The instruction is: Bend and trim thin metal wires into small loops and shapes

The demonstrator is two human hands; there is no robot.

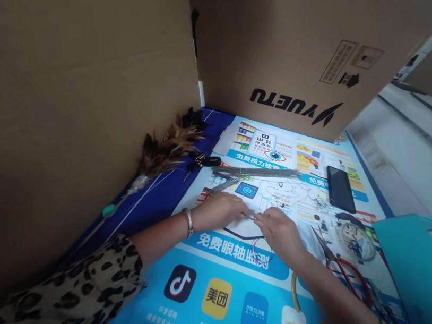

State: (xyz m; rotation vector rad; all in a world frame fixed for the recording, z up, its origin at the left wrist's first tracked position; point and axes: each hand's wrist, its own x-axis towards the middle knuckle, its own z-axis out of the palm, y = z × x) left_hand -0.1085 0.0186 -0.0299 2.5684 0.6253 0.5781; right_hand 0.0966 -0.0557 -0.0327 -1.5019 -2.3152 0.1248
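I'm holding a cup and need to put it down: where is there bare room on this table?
The poster around its app logos, at the near edge, lies bare. So does the dark blue strip between the feather duster and the left hand. Crowded: right of the right hand, with scissors, tape roll, black device and teal folder.

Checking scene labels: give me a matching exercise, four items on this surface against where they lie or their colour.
1 feather duster
2 black device
3 scissors
4 wire bundle

A red handles
B along the left cardboard wall
C flat on the poster, right of the bundle
D just beyond the left hand and right hand

Pairs: 1-B, 2-C, 3-A, 4-D
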